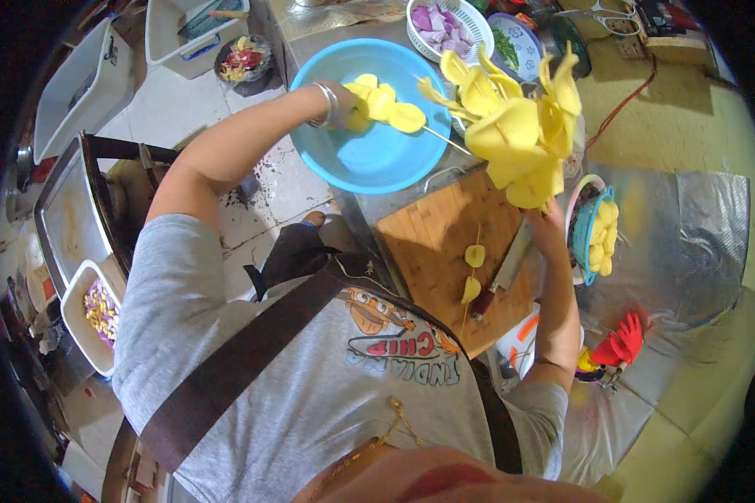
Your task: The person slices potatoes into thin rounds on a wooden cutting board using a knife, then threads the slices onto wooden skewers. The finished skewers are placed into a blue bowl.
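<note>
My left hand (337,107), wearing a silver bracelet, is over the light blue basin (369,172), its fingers partly hidden. It is closed round one end of a skewer of thin yellow slices (406,117); the bare stick points right, past the basin's rim. My right hand (547,225) grips a thick bunch of skewers with yellow slices (512,134) by the stick ends, upright above the wooden cutting board (428,222). Lying on that board are another skewer with two yellow slices (471,289) and a knife (503,272) with a dark red handle.
Beyond the basin stand a white colander of chopped purple onion (440,29) and a bowl of green herbs (507,49). To the right are a teal basket of yellow pieces (600,239) and a red glove-like thing (621,339). White bins (92,92) stand at the left.
</note>
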### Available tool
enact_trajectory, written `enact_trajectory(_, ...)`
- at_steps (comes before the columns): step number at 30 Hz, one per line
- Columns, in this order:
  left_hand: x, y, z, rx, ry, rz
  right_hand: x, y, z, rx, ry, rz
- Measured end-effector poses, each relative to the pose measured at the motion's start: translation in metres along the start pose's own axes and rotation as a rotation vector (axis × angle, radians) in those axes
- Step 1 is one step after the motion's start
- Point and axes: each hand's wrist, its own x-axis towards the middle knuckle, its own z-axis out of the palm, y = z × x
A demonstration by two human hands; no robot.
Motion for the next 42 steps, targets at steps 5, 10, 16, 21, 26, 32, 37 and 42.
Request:
enact_trajectory(5,-0.060,-0.041,-0.004,-1.231,0.454,-0.035,0.024,-0.015,0.027,-0.443,0.101,-0.117)
enact_trajectory(10,-0.102,-0.047,0.035,-2.100,0.850,-0.239,0.082,-0.019,0.066,-0.714,0.021,-0.228)
enact_trajectory(16,-0.109,0.034,0.093,-2.146,0.991,-0.086,0.148,-0.024,0.081,-1.028,-0.032,-0.457)
enact_trajectory(21,-0.087,0.052,0.110,-1.935,1.189,-0.016,0.114,-0.019,0.038,-1.157,0.325,-0.716)
enact_trajectory(26,-0.100,0.052,0.094,-1.974,1.204,-0.076,-0.013,0.058,-0.035,-0.616,0.395,0.063)
enact_trajectory(32,-0.088,0.147,0.067,-1.789,0.596,0.120,-0.196,0.174,0.046,-0.361,0.313,0.682)
enact_trajectory(37,-0.010,0.246,0.085,-1.693,0.048,0.014,-0.193,0.180,0.082,-0.503,0.357,0.515)
enact_trajectory(42,0.029,0.275,0.106,-1.549,0.252,0.091,-0.211,0.144,0.071,-0.306,0.543,0.619)
